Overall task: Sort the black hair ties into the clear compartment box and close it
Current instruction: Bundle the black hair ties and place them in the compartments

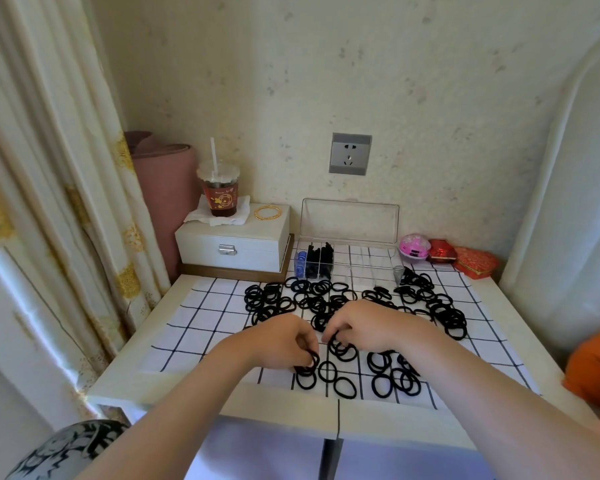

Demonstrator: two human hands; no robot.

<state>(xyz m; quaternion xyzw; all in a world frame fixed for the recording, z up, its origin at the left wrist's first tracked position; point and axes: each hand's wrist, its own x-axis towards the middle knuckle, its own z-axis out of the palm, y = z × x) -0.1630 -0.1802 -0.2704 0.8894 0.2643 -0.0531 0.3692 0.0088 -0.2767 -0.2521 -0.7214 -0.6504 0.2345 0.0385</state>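
Note:
Many black hair ties (326,299) lie scattered over a white cloth with a black grid (201,327) on the small table. The clear compartment box (357,261) stands at the back with its lid (349,220) upright; its left compartments hold black and blue ties, the right ones look bare. My left hand (284,341) is near the front middle, fingers pinched on a small bunch of black ties (307,363). My right hand (361,329) is just beside it, fingertips curled into another cluster of ties (342,349).
A white jewellery box (232,244) at the back left carries an iced drink cup (220,192) on a tissue and a gold bangle (268,212). A pink case (414,247) and red boxes (471,262) sit at the back right. A curtain hangs at the left.

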